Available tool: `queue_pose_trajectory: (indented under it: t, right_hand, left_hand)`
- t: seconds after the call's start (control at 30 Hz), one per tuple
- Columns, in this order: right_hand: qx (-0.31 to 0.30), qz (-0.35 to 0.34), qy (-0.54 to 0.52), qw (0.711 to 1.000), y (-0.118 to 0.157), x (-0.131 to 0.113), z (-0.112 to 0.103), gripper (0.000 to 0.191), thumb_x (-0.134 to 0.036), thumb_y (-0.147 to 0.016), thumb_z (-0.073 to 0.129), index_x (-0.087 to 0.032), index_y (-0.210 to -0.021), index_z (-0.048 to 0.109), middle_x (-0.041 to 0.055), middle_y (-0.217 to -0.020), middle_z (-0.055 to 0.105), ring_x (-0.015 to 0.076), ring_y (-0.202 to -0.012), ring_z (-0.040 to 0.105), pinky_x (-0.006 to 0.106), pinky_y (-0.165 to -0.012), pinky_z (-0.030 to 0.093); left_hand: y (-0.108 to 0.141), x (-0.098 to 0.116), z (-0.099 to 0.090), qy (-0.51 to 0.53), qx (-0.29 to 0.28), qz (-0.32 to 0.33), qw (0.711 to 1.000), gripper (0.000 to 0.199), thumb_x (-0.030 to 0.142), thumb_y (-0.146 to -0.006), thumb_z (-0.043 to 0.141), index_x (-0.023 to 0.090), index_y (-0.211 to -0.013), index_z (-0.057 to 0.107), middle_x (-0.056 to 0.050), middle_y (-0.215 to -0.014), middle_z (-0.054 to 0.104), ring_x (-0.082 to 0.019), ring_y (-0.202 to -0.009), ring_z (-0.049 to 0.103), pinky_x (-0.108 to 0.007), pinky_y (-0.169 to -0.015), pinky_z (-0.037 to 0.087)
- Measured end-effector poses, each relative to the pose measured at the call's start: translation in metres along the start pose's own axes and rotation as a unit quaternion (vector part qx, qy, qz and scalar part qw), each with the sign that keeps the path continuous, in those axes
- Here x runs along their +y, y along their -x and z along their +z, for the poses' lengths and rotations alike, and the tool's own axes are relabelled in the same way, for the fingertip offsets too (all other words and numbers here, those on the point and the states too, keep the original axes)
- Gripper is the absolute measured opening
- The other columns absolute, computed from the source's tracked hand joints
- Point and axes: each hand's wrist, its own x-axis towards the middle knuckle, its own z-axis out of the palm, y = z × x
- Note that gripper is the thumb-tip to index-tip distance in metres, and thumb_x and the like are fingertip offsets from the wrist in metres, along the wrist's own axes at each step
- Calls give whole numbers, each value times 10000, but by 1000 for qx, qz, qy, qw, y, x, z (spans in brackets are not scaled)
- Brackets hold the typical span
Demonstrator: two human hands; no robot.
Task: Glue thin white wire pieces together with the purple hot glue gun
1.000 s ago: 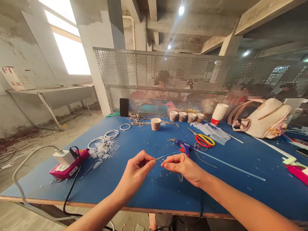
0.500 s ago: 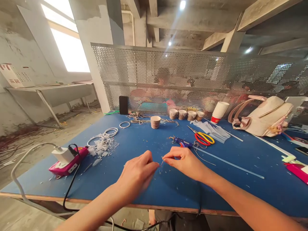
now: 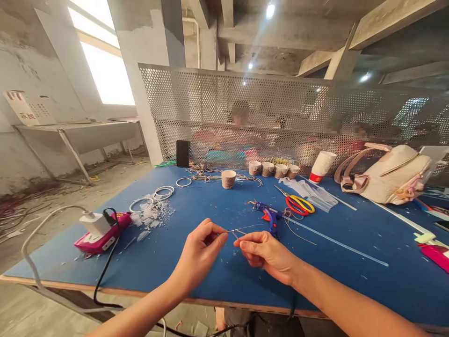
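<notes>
Over the front middle of the blue table, my left hand (image 3: 201, 250) is closed in a pinch on one end of a thin strand (image 3: 245, 228). The strand stretches to the right, past my other fingertips. My right hand (image 3: 261, 248) pinches a short, thin strip (image 3: 239, 232) whose kind is too small to make out. The two sets of fingertips are close but apart. Beyond my right hand lies a blue glue gun (image 3: 268, 213) with a red-orange trigger. Scissors (image 3: 298, 204) with red and yellow handles rest behind it. A speckled cup (image 3: 228, 179) stands upright farther back.
White rings (image 3: 141, 204) and white scraps (image 3: 154, 217) lie left, near a pink power strip (image 3: 100, 241). Several coated cups (image 3: 268, 169), stacked paper cups (image 3: 322, 167) and a cream backpack (image 3: 389, 175) line the back. A clear glue stick (image 3: 343, 244) lies right.
My left hand has turned, opening its palm side to view, and the strand now shows stretched rightward from its fingertips. My right hand has lowered slightly. The view has shifted a little.
</notes>
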Motion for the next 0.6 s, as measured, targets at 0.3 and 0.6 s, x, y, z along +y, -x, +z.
queue_pose_trajectory:
  t: [0.3, 0.6]
  right_hand:
    - [85, -196, 351, 912, 12, -23, 4, 215, -334, -800, 597, -195, -830, 758, 9, -699, 629, 130, -637, 527, 248, -601, 413]
    - [23, -78, 208, 975, -1, -20, -10, 304, -449, -659, 730, -182, -799, 766, 32, -770, 707, 159, -730, 601, 273, -701, 464]
  left_hand:
    - [7, -7, -6, -309, -3, 224, 924, 285, 154, -862, 409, 207, -758, 669, -4, -660, 485, -104, -495, 441, -211, -443, 326]
    - [-5, 6, -21, -47, -37, 104, 993, 147, 202, -811, 541, 202, -736, 668, 21, -625, 499, -107, -574, 483, -209, -530, 395]
